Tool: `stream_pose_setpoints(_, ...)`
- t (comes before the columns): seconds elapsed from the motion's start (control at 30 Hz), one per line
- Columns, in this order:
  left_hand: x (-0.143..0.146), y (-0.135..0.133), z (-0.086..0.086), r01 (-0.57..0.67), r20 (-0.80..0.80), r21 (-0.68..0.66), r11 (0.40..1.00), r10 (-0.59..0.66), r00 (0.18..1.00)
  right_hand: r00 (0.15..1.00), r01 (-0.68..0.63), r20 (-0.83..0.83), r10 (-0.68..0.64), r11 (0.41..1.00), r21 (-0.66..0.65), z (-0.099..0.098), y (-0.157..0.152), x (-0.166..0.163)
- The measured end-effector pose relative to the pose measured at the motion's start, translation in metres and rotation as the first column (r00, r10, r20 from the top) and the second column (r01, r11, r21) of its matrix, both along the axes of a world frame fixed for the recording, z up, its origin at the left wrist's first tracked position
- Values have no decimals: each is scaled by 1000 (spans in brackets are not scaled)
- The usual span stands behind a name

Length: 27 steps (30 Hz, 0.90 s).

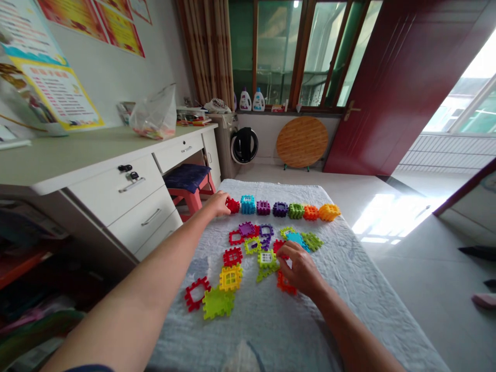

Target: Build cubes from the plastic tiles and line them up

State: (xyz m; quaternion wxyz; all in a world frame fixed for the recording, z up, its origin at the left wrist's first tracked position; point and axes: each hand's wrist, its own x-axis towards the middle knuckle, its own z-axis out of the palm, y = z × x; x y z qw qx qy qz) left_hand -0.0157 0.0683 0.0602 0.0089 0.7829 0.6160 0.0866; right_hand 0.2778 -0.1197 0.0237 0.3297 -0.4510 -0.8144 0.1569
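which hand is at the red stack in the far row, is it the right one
No, the left hand is at the red stack, while the right hand is among the nearer loose pieces.

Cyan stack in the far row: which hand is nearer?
Left. The left hand is at the red stack beside the cyan stack; the right hand is farther off, among the loose pieces.

leftmost stack (233, 205) — red | next stack (248, 204) — cyan | solid tile (218, 303): lime green | door (395, 77): dark red
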Motion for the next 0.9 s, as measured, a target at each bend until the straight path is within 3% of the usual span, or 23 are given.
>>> stream_pose_setpoints(0.23,4,29,-5,19,-22,-71,997,-21,1000,1000,-12,0,12,1000,8,-2,-1,-2)
stream_pose_setpoints(0.57,6,38,-7,46,-39,-188,981,-55,998,1000,-14,-4,14,1000,5,1,-1,-1)
stream_pose_setpoints(0.73,5,33,-4,46,-23,-148,988,-50,998,1000,-10,5,10,1000,-3,2,-1,-1)
stream_pose_setpoints(0.9,0,12,10,55,2,-27,998,-55,998,1000,-9,12,9,1000,8,1,0,-1)
